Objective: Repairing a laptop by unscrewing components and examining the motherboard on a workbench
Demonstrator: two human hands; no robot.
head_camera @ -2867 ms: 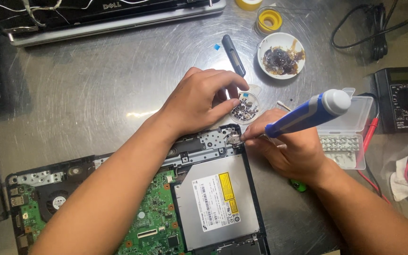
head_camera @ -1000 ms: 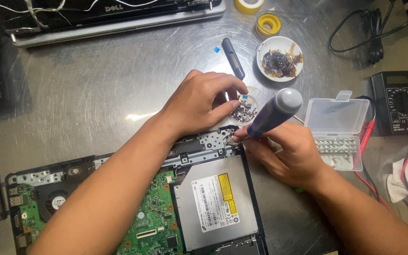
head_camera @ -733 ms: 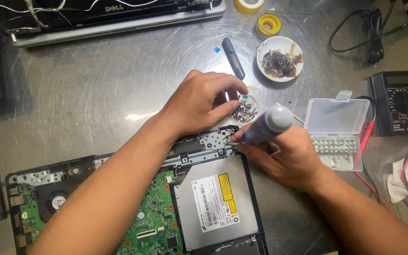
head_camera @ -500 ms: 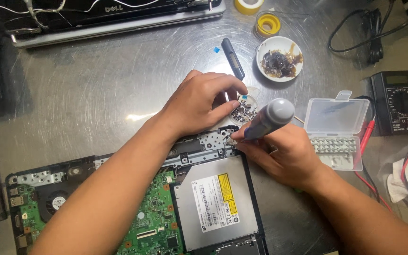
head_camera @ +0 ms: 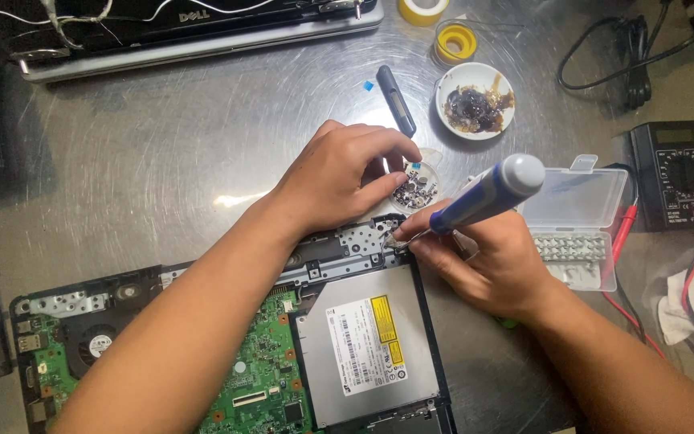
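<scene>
My right hand point(head_camera: 496, 261) grips the blue-handled screwdriver point(head_camera: 487, 194), tip slanting down-left onto the silver optical drive's point(head_camera: 367, 345) top corner; left hand point(head_camera: 343, 177) pinches at the small round screw dish point(head_camera: 415, 189) just above it.

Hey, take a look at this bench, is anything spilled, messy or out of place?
Mostly the white dish at the top: dark brown paste is smeared up its inner wall. Red probe leads trail loosely beside the clear parts box. The right hand holds the screwdriver at the laptop's corner; nothing looks spilled.
</scene>
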